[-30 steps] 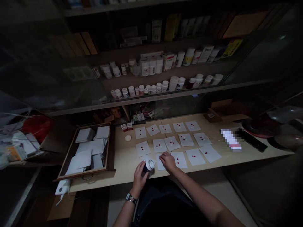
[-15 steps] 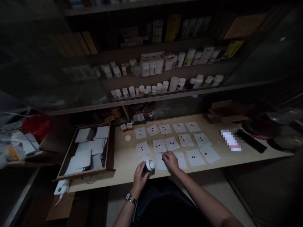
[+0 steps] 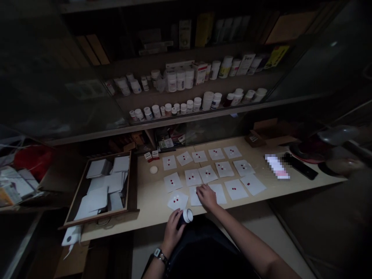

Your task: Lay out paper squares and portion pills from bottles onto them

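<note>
My left hand (image 3: 173, 228) is wrapped around a dark pill bottle (image 3: 183, 219) with a white neck, tilted at the table's front edge. Its mouth is uncapped. My right hand (image 3: 207, 196) reaches over a white paper square (image 3: 194, 199) in the front row, fingers pinched together and low over it. What the fingertips hold is too small to make out. Several other paper squares (image 3: 235, 189) lie in rows, with small red pills (image 3: 176, 200) and some pale ones on them. A round white lid (image 3: 154, 169) rests flat left of the rows.
On the left stands an open drawer (image 3: 134, 193) filled with stacks of white paper (image 3: 99, 169). Two small boxes (image 3: 151, 155) sit near the lid. A phone (image 3: 302, 166) lies at right, a cardboard box (image 3: 267, 133) behind it. Shelves above hold medicine bottles (image 3: 207, 100).
My left hand and the bottle have drawn slightly back toward me, uncovering the front-left paper with its two red pills. My right hand stays over the same paper. The view has shifted a little.
</note>
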`<state>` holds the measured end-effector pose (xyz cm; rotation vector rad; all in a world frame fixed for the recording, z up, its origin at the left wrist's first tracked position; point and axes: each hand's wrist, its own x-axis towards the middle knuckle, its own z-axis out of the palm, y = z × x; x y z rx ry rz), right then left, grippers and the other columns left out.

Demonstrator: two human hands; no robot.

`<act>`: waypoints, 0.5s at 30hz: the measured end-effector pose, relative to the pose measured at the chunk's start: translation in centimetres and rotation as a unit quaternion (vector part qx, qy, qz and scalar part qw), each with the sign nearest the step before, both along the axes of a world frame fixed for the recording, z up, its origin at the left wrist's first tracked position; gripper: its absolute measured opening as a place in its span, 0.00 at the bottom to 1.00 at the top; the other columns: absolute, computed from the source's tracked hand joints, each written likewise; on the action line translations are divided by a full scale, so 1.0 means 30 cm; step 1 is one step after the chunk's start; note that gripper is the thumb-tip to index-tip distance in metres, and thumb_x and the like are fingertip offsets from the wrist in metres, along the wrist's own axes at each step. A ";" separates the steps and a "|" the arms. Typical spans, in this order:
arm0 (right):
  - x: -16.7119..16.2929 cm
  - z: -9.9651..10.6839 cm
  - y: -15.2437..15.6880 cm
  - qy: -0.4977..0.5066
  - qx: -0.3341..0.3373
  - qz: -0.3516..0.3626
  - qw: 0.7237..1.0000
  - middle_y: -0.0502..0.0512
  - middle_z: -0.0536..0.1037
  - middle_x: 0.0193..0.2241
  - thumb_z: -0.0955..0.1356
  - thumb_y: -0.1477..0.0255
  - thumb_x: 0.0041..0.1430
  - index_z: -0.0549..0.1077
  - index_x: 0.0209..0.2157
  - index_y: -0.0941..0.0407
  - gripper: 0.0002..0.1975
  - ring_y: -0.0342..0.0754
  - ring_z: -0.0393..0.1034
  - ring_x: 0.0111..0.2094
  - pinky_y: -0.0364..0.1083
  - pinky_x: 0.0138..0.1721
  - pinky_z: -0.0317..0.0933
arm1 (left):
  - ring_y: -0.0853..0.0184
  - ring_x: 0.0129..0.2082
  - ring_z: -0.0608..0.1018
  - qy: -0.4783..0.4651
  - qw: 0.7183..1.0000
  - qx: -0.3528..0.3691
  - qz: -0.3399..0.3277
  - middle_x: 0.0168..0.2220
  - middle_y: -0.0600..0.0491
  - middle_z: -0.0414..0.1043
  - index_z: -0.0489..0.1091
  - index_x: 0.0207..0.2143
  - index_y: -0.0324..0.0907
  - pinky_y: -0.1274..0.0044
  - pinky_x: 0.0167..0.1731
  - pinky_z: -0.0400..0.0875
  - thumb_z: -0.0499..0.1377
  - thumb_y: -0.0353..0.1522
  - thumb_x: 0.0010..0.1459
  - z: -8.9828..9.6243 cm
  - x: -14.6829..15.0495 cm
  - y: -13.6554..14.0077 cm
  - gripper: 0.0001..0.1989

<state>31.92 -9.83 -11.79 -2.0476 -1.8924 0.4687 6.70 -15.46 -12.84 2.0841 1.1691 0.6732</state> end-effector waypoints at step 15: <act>-0.171 -0.002 -0.105 -0.023 -0.025 0.312 0.949 0.63 0.68 0.51 0.58 0.57 0.62 0.65 0.55 0.52 0.24 0.58 0.53 0.57 0.67 0.58 0.31 | 0.58 0.52 0.72 -0.010 0.994 0.058 0.089 0.51 0.44 0.68 0.60 0.56 0.45 0.63 0.50 0.70 0.56 0.33 0.58 0.019 -0.118 0.025 0.23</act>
